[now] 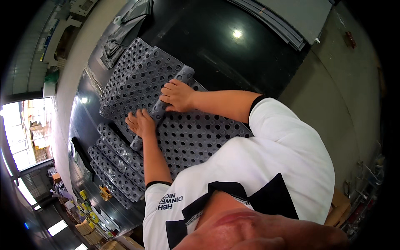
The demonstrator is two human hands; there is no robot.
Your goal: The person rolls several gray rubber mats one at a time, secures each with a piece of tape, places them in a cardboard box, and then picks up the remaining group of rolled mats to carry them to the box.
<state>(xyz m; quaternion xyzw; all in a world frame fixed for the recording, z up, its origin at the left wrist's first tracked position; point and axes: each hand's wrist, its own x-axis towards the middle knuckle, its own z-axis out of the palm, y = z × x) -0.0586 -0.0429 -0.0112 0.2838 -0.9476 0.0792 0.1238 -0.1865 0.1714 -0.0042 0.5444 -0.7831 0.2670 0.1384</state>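
Note:
A dark grey rubber mat [137,77] full of round holes lies across the black table, over further mat [191,139] of the same kind nearer my body. Part of it is curled into a narrow roll [185,74] that runs slantwise beneath both hands. My right hand [178,96] is closed over the upper stretch of this roll, its fingers bent round the far side. Lower and to the left, my left hand [141,123] presses on the roll with curled fingers, slightly blurred. Its palm side is hidden.
Several finished mat rolls [118,160], some in clear wrap, lie left of my left forearm. Beside them is a yellow tape roll [105,193]. Crumpled dark sheeting [114,48] rests at the far left, and stacked grey sheets [275,23] line the table's [233,54] far edge.

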